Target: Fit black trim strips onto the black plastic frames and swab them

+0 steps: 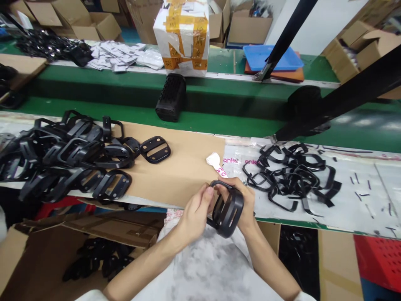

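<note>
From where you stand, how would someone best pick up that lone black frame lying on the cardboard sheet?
Probably from above, pinching one long outer rail of the lone black frame. It lies flat on the cardboard sheet, apart from the heap, and its open windows leave room for a fingertip.

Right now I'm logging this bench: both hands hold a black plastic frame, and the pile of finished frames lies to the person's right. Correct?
Not quite. The head view shows the pile of frames on the person's left. Both the left hand and right hand do hold a black plastic frame.
</note>
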`<move>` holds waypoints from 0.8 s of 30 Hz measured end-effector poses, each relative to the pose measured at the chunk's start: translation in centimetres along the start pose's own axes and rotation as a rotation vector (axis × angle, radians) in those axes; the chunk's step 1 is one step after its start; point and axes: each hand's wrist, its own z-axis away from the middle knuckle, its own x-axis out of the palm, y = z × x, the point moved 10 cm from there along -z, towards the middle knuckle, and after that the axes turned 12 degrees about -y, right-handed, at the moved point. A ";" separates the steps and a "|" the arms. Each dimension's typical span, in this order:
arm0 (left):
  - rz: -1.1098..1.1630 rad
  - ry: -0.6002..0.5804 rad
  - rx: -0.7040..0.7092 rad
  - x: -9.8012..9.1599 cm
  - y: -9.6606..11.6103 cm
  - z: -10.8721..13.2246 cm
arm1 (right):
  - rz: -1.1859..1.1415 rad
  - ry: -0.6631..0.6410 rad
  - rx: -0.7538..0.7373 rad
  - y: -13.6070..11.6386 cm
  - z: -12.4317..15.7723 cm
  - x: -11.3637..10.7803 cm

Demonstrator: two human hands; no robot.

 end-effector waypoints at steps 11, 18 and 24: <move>0.340 -0.296 -0.053 2.1 -1.4 -2.5 | -0.082 -0.076 0.098 1.3 -1.5 -0.6; 0.646 -0.275 -0.084 1.3 -1.2 -1.9 | -0.280 -0.144 0.138 1.8 -2.2 0.0; 0.651 -0.272 -0.078 0.1 -1.8 -1.3 | -0.287 -0.219 0.093 1.0 -2.1 0.7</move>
